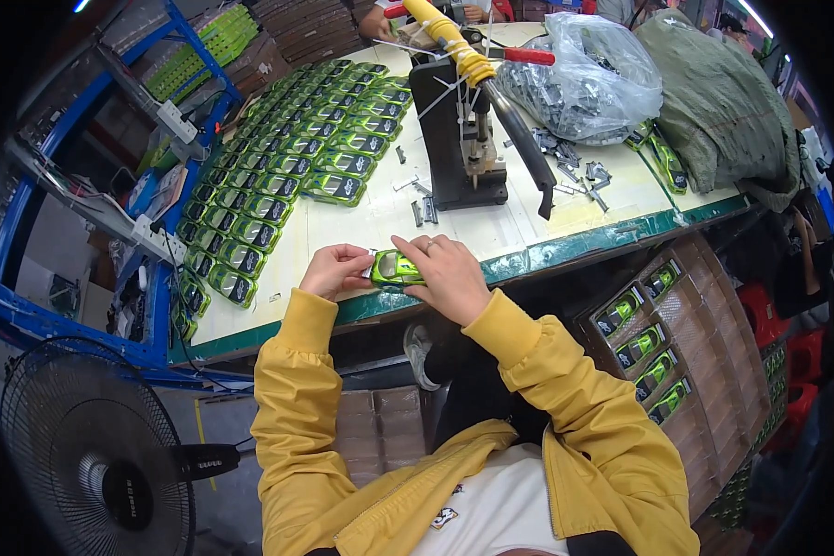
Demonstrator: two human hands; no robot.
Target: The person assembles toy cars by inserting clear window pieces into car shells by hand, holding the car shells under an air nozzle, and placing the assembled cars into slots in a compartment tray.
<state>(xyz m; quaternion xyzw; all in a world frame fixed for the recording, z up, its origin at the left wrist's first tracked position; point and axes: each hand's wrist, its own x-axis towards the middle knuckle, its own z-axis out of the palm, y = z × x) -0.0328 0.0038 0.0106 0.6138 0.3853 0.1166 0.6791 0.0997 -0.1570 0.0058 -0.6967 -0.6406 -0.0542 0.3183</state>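
Both hands pinch one green toy car (397,269) at the table's near edge (547,252): left hand (335,270) fingertips closed on its rear, right hand (449,275) curled over its front; one black press (463,139) stands behind

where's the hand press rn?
Head view, upper centre: the black hand press stands on the table, right of the green toy car rows, left of the clear bag of parts.

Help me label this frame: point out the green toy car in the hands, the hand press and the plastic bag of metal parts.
green toy car (397,269), head view, on its roof.
hand press (459,139), head view, on its black frame.
plastic bag (588,79), head view, on its bulging middle.
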